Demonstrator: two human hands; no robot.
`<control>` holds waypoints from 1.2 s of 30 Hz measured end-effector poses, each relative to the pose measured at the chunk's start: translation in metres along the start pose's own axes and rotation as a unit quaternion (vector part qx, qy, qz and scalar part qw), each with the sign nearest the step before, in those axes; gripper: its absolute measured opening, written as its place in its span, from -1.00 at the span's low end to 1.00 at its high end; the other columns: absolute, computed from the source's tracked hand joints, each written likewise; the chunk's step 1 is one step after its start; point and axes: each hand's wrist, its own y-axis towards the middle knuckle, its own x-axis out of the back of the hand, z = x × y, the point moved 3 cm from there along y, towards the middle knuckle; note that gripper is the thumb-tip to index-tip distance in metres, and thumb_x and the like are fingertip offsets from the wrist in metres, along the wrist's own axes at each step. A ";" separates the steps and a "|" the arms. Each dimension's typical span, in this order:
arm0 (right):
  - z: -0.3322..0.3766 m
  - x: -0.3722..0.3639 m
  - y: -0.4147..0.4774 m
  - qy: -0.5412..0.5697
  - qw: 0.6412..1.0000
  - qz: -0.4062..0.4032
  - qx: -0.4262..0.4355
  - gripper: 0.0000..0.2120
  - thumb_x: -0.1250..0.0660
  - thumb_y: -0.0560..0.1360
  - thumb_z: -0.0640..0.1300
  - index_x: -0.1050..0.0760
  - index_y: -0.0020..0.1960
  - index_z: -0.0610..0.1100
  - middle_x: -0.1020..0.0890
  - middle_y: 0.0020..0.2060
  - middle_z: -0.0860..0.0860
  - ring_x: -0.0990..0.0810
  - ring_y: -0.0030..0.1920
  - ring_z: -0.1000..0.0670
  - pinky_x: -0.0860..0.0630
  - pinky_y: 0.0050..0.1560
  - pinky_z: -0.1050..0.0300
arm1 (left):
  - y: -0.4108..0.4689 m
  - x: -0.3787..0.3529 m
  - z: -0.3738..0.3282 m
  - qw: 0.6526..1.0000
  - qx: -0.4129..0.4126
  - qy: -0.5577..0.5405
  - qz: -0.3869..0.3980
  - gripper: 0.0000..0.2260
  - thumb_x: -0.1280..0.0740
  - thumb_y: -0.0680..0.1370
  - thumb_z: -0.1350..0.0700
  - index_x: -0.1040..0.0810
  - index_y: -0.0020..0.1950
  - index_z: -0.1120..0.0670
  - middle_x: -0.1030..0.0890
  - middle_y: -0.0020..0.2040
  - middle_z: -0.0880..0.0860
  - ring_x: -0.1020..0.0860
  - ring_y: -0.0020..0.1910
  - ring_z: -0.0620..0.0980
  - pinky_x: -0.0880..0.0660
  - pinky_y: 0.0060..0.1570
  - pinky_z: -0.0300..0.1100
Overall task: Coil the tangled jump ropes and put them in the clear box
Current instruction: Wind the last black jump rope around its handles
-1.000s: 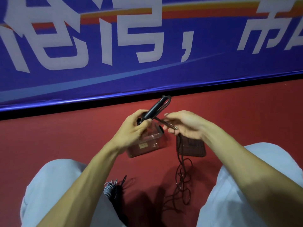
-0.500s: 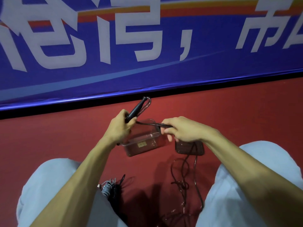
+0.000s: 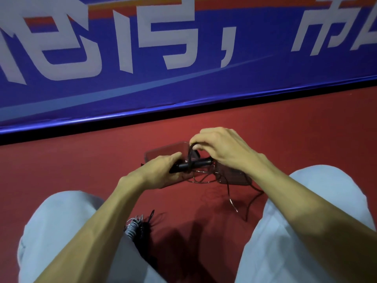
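**Cord arched over the handle**

The left hand point(image 3: 161, 170) keeps a clenched grip on one end of the slim black jump-rope handle point(image 3: 195, 164), held level over the clear plastic box point(image 3: 163, 152) on the red floor point(image 3: 81, 170). The right hand point(image 3: 222, 150) pinches the thin dark cord point(image 3: 190, 155), which arches over the handle's middle. Half a second earlier the handle pointed up and away, and the right hand drew the cord sideways.
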 end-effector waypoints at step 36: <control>0.003 -0.018 0.006 0.231 0.923 0.266 -0.156 -0.82 -0.26 0.58 -0.19 -0.46 0.18 -0.09 -0.52 -0.39 0.09 -0.55 -0.38 0.05 -0.55 -0.13 0.02 | 0.005 0.020 0.019 0.931 0.104 -0.266 -0.228 -0.78 -0.33 0.59 0.06 -0.47 0.19 0.10 -0.55 -0.17 0.00 -0.49 -0.31 -0.11 -0.45 -0.28 -0.28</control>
